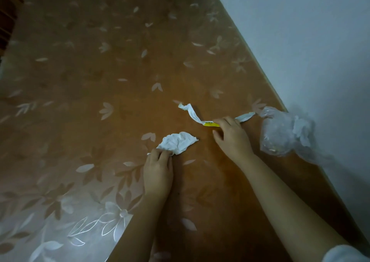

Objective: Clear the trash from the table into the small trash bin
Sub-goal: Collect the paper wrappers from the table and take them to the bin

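Nearest, the left hand (158, 171): fingers (160, 154) bunched together, pinching the near corner of a crumpled tissue (178, 142) lying just beyond them on the surface (100, 71). Held by one corner only, so likely to unfold or tear on lifting, perhaps shedding a scrap back down.

Further out and to the right, the right hand (232, 137): fingers curled down over the middle of a twisted paper strip (192, 114) with a yellow printed band, thumb (217, 136) apart on the near side. Pinched or merely pressed, cannot tell. Loose tails trailing free on both sides of those fingers, one kinked away to the left, the other reaching right toward a clear plastic bag (280, 133). Liable to slip out of a shallow grip, or to drag against the bag while rising.

Right of the right fingers and apart from them: that bag, crumpled, white paper inside, untouched, sitting at the surface's edge against the wall (300, 41). Light enough to be nudged away by a careless forearm. Easy to leave behind with both hands occupied.

No small trash bin in view: risk of loose pieces dropping on the way there.
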`<control>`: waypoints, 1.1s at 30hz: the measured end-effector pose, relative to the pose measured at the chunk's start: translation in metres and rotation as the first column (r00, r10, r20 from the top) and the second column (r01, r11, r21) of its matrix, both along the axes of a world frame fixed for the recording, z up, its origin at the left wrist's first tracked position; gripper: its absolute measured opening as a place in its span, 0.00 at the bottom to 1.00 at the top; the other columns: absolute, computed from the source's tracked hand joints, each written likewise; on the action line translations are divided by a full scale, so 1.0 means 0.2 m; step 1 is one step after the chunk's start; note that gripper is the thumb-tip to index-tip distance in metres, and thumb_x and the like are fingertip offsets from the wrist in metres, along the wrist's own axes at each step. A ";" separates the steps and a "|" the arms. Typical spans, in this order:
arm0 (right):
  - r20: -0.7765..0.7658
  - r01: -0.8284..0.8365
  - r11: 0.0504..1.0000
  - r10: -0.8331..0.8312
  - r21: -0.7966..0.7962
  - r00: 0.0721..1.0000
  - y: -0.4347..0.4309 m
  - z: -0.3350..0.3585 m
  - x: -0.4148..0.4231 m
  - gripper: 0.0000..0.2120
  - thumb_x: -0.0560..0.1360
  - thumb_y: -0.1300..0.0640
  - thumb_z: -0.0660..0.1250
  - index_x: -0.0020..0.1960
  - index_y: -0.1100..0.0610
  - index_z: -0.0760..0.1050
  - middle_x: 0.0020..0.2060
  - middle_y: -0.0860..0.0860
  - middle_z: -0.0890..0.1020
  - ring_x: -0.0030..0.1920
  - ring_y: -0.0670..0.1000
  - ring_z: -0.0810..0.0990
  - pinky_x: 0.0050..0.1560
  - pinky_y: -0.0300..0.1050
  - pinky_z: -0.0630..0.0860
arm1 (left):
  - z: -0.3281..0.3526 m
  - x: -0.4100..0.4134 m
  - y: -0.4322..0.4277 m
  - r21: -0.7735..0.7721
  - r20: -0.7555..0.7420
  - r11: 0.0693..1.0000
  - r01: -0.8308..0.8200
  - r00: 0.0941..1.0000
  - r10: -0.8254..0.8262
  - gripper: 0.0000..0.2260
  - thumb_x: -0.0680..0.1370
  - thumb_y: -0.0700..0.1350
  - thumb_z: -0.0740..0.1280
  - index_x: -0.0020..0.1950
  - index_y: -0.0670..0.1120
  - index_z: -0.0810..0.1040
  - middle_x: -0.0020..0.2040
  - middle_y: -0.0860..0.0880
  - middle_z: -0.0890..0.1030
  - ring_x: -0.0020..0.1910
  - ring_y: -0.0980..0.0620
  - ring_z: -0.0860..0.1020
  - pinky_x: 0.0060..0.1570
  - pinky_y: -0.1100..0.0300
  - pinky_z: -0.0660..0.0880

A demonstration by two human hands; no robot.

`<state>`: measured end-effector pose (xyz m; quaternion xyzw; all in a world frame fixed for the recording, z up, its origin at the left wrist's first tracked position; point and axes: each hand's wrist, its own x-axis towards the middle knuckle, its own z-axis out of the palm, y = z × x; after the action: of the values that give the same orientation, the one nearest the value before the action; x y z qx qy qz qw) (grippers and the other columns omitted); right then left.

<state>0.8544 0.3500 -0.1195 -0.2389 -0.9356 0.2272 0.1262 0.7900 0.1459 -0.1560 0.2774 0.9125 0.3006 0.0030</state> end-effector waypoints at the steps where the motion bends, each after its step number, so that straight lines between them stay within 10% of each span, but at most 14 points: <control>1: 0.004 0.005 1.000 -0.005 0.002 1.000 0.00 -0.01 -0.01 0.11 0.72 0.63 0.67 0.54 0.62 0.76 0.48 0.58 0.78 0.51 0.59 0.74 0.45 0.53 0.74 | 0.00 0.01 -0.01 0.007 0.008 1.000 -0.004 1.000 0.004 0.14 0.73 0.42 0.58 0.44 0.37 0.81 0.42 0.39 0.79 0.37 0.38 0.78 0.38 0.50 0.75; 17: -0.018 -0.004 0.992 0.001 -0.125 1.000 -0.17 -0.07 0.24 0.02 0.69 0.63 0.70 0.40 0.61 0.78 0.38 0.56 0.76 0.41 0.56 0.74 0.35 0.46 0.68 | 0.21 0.36 -0.23 0.093 0.239 0.964 -0.248 0.946 0.220 0.06 0.73 0.33 0.68 0.48 0.41 0.80 0.45 0.46 0.79 0.40 0.57 0.73 0.41 0.80 0.64; 33: -0.134 -0.161 0.913 0.119 -0.374 0.984 -0.68 0.38 0.69 0.03 0.72 0.63 0.68 0.40 0.58 0.79 0.39 0.48 0.75 0.38 0.41 0.73 0.38 0.23 0.65 | 0.70 0.88 -0.66 0.285 0.287 0.826 -0.486 0.866 0.410 0.07 0.75 0.38 0.66 0.47 0.51 0.76 0.45 0.53 0.77 0.44 0.63 0.74 0.39 0.76 0.67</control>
<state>0.9928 0.2138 -0.0440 -0.1786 -0.8796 0.4269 0.1107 0.9664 0.0145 -0.0159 0.0166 0.8784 0.4772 -0.0192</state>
